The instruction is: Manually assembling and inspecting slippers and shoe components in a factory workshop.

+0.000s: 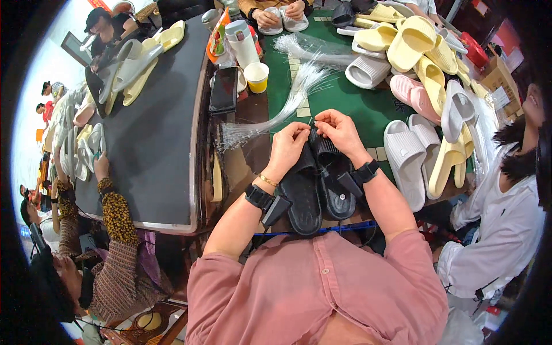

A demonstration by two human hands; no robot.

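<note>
A pair of black slide slippers lies in front of me, soles down and toes pointing away; the left slipper [305,213] sits beside the right slipper [337,204]. My left hand [287,144] is pinched closed at their far toe ends. My right hand [339,133] also pinches there, its fingertips almost meeting those of the left. What lies between the fingertips is too small to name. Just beyond my left hand a bundle of thin clear plastic strands [287,109] fans across the table edge. A second clear bundle [316,49] lies farther off.
Yellow slippers [411,43] are heaped at the far right, with grey slippers [405,155] nearer. On the left stand a yellow paper cup [256,77], a white tumbler [241,43] and a dark phone [223,90]. Another person's hands [268,19] hold grey slippers opposite; people sit on both sides.
</note>
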